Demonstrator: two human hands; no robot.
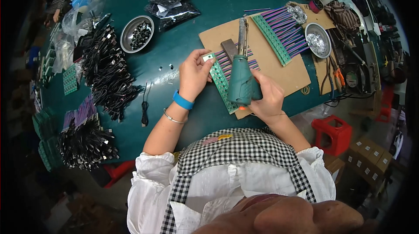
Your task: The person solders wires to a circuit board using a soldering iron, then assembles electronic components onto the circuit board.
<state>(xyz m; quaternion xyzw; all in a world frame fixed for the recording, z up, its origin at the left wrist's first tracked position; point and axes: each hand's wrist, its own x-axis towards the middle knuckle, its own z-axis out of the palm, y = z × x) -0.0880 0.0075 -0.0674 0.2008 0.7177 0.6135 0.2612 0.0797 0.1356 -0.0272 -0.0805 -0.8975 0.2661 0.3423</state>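
My left hand pinches the far end of a long green circuit board strip, thumb on top near a white patch. My right hand is wrapped around the handle of a green soldering gun, its metal barrel pointing away from me above the cardboard sheet. Purple and dark wires run from the strip's right side, partly hidden under the gun. A dark rectangular block lies across the wires. Another green board strip with rows of wires lies farther right.
Left of my hands stand a metal bowl of small black parts and a heap of black cables. Bagged parts lie at the back. A bowl of silvery scraps, pliers and a red stool are to the right.
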